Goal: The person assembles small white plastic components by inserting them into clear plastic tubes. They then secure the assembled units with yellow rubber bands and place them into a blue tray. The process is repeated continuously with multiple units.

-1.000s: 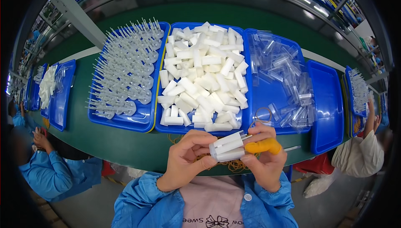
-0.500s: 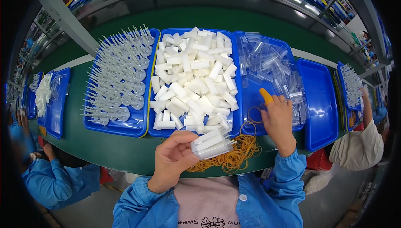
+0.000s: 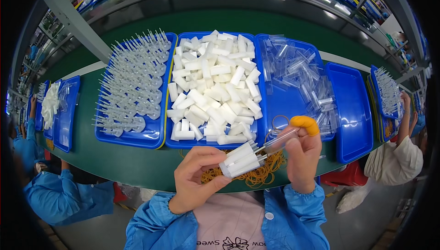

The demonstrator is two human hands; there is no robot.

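the left hand (image 3: 201, 176) grips the white block assembly (image 3: 240, 160) over the rubber bands (image 3: 268, 170); the right hand (image 3: 306, 153) pinches a clear plastic sleeve (image 3: 280, 141) near the assembly's far end. a steady hold and square alignment should ease fitting.

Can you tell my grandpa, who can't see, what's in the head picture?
A person's left hand holds a bundle of white blocks above tangled rubber bands, while the right hand, one finger in a yellow cover, holds a clear plastic piece close to it. Beyond are blue trays of spiky parts, more white blocks and clear pieces.
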